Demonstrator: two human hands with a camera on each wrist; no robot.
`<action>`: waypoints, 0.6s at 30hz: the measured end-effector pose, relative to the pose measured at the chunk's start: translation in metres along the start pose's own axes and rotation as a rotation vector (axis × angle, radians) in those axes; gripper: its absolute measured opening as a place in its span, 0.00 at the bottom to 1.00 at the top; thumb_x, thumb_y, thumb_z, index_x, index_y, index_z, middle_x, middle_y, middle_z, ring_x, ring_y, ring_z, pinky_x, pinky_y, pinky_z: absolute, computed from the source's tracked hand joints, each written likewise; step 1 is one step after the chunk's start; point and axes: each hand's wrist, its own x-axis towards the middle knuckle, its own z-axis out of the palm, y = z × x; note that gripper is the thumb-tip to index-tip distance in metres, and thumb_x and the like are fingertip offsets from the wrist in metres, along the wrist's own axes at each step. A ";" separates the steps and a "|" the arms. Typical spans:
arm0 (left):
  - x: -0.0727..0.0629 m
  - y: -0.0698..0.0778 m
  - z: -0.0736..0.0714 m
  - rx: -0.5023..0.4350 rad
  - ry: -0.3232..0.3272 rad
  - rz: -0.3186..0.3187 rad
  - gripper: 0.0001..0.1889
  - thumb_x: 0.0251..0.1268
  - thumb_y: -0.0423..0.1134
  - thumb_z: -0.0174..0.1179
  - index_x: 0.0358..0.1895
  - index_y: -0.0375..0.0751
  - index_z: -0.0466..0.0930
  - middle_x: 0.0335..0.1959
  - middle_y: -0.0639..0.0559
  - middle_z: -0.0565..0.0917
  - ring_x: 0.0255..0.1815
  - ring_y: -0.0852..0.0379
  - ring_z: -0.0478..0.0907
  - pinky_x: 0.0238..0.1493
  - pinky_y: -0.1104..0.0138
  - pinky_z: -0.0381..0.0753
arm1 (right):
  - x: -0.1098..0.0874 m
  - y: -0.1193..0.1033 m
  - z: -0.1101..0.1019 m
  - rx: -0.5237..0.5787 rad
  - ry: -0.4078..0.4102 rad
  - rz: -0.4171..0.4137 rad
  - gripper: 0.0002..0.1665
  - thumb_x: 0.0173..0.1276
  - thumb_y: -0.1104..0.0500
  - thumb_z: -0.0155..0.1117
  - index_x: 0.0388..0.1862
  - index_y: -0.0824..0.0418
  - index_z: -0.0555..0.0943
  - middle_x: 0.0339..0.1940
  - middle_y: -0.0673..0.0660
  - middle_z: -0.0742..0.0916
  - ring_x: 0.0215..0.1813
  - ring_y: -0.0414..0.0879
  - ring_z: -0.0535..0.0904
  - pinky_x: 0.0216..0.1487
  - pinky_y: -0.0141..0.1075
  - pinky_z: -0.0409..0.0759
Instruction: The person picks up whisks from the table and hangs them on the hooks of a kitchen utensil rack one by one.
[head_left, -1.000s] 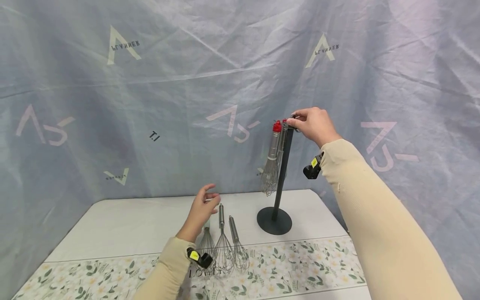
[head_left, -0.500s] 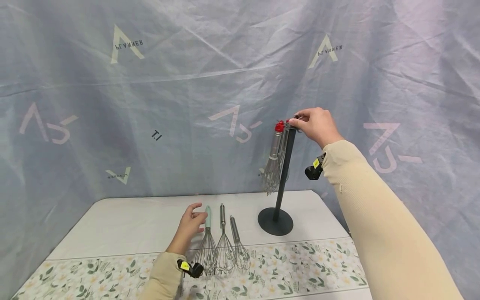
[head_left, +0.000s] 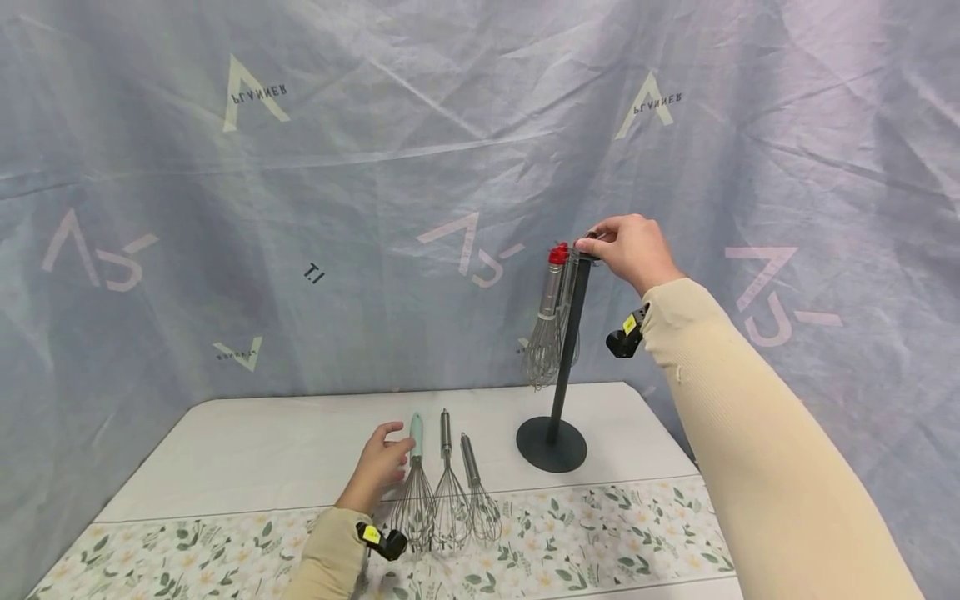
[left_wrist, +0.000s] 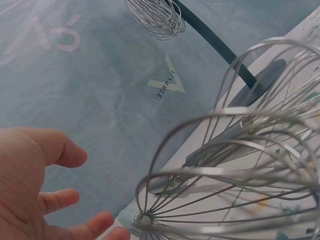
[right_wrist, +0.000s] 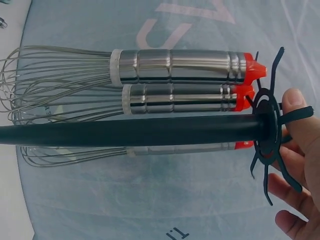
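Green whisk (head_left: 417,456), left of the stand (head_left: 568,354), looks light, springy, best gripped by its handle (head_left: 417,427), beside which our left hand (head_left: 380,460) hangs spread, empty, our right hand (head_left: 633,250) pinching the stand's top.

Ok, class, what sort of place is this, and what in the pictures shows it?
Probably a makeshift filming booth: a printed fabric backdrop hangs behind the table, a camera is worn at each wrist, and three balloon whisks lie beside a black utensil stand.

Right wrist view: lowest red-tipped whisk (right_wrist: 185,149) partly hidden behind stand pole (right_wrist: 135,131), pole cut off left.
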 end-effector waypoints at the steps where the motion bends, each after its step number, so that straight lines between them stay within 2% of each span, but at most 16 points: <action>1: 0.000 -0.001 0.000 0.000 -0.004 -0.002 0.30 0.72 0.44 0.58 0.73 0.39 0.64 0.50 0.39 0.78 0.46 0.44 0.78 0.45 0.52 0.83 | 0.000 0.000 -0.001 -0.003 -0.001 0.003 0.28 0.71 0.40 0.66 0.59 0.58 0.84 0.53 0.62 0.87 0.55 0.57 0.80 0.54 0.54 0.78; 7: -0.003 -0.004 0.001 -0.014 -0.031 -0.015 0.31 0.73 0.45 0.59 0.74 0.40 0.63 0.51 0.39 0.77 0.47 0.44 0.77 0.43 0.54 0.82 | 0.000 -0.003 -0.003 -0.017 -0.002 0.024 0.30 0.71 0.40 0.66 0.60 0.60 0.83 0.53 0.63 0.87 0.55 0.58 0.79 0.53 0.55 0.78; 13: -0.003 -0.006 0.001 -0.016 -0.030 -0.024 0.30 0.73 0.46 0.59 0.73 0.39 0.64 0.53 0.37 0.76 0.46 0.44 0.77 0.41 0.55 0.84 | 0.000 -0.007 -0.005 -0.071 0.001 0.021 0.30 0.70 0.39 0.66 0.57 0.60 0.84 0.50 0.62 0.87 0.53 0.58 0.79 0.51 0.54 0.78; 18: -0.002 -0.006 0.001 -0.021 -0.033 -0.043 0.31 0.73 0.46 0.59 0.74 0.39 0.64 0.53 0.36 0.75 0.42 0.45 0.77 0.38 0.56 0.84 | 0.002 -0.010 -0.008 -0.098 -0.006 0.037 0.32 0.69 0.37 0.66 0.56 0.62 0.83 0.54 0.63 0.86 0.55 0.60 0.78 0.52 0.55 0.77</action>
